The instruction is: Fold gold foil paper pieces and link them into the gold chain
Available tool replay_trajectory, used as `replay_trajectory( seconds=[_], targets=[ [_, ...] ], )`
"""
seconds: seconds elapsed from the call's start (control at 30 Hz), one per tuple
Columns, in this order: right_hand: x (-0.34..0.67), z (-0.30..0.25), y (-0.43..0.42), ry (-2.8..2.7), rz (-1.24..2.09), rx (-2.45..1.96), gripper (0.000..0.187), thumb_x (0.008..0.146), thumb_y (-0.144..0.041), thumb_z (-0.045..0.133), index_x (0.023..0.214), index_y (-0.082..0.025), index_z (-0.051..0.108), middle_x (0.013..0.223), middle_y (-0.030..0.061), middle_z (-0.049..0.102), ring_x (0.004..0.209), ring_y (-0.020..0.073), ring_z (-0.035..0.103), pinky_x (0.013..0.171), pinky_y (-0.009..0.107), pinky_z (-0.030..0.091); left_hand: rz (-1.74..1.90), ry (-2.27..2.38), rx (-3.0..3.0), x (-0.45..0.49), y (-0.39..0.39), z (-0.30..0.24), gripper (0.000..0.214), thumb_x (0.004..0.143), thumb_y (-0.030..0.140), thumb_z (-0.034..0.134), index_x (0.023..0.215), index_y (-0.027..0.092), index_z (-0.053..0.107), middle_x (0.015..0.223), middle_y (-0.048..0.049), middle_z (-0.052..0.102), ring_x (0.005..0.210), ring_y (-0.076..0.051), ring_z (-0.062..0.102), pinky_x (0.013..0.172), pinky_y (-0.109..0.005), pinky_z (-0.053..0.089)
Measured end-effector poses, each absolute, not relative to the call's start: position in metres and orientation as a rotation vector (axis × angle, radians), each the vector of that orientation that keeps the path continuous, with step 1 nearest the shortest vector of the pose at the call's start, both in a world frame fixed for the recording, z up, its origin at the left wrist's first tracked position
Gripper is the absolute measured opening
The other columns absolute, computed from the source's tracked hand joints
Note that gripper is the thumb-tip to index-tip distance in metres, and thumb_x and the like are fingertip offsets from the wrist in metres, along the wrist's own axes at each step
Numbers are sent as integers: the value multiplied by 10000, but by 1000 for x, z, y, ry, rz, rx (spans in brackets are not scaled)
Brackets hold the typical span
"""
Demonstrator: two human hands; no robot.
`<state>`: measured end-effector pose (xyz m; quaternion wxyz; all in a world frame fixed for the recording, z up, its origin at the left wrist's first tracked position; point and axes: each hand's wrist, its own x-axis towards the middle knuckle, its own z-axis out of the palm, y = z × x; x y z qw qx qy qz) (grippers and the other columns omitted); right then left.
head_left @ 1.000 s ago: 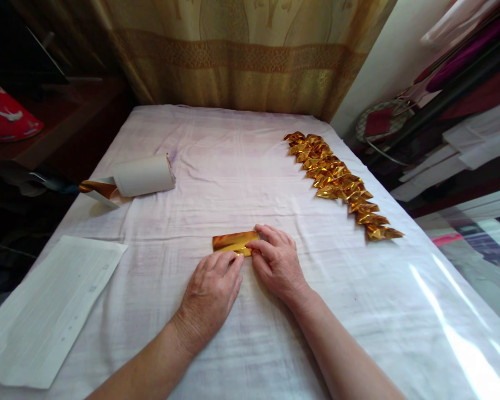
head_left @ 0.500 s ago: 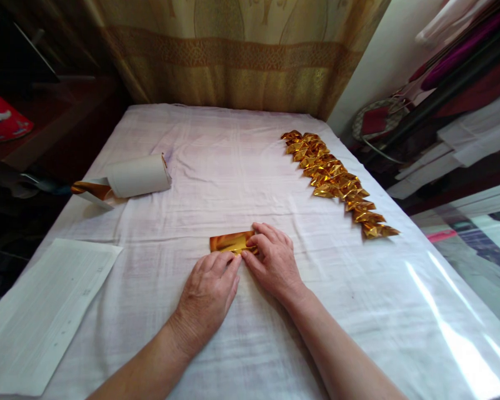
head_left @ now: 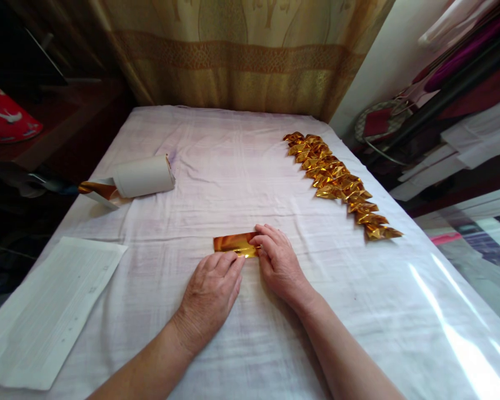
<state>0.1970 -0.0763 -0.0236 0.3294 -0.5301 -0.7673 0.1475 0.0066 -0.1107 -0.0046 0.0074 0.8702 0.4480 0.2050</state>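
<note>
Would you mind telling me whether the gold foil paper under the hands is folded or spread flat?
Folded: the gold foil paper lies as a narrow strip, pinned by both hands.

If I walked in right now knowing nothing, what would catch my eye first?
Likely the row of shiny gold folded pieces, running diagonally along the right side of the white cloth. Next, the gold foil strip lying near the front middle, with the left hand and right hand pressing on it. At the left edge lies a white roll with gold foil trailing from it.
</note>
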Motion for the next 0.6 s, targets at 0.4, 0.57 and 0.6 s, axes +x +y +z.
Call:
replay_trajectory(
  seconds=[0.4, 0.57, 0.6],
  targets=[
    [197, -26, -75, -1852, 352, -1376, 193, 901, -150, 469, 996, -218, 623, 1219, 122, 674, 1196, 243, 595, 1035, 470, 466, 612, 1369, 2670, 9, -109, -3, 379, 867, 104, 594, 1235, 189, 629, 1156, -89, 641, 1041, -254, 557, 899, -415, 490],
    [186, -25, -78, -1964, 228, -1581, 260, 884, -268, 589, 1122, -175, 638, 1381, 169, 569, 1346, 346, 448, 1087, 560, 375, 625, 1361, 2669, 9, -108, -2, 384, 878, 112, 583, 1254, 178, 617, 1143, -94, 644, 1035, -259, 561, 909, -434, 490],
    [186, -25, -78, -1983, 223, -1593, 266, 886, -260, 587, 1133, -176, 640, 1391, 166, 560, 1351, 344, 440, 1089, 555, 371, 628, 1352, 2668, 9, -108, -2, 375, 882, 116, 581, 1250, 173, 619, 1140, -95, 646, 1035, -258, 563, 912, -433, 491]
  ],
)
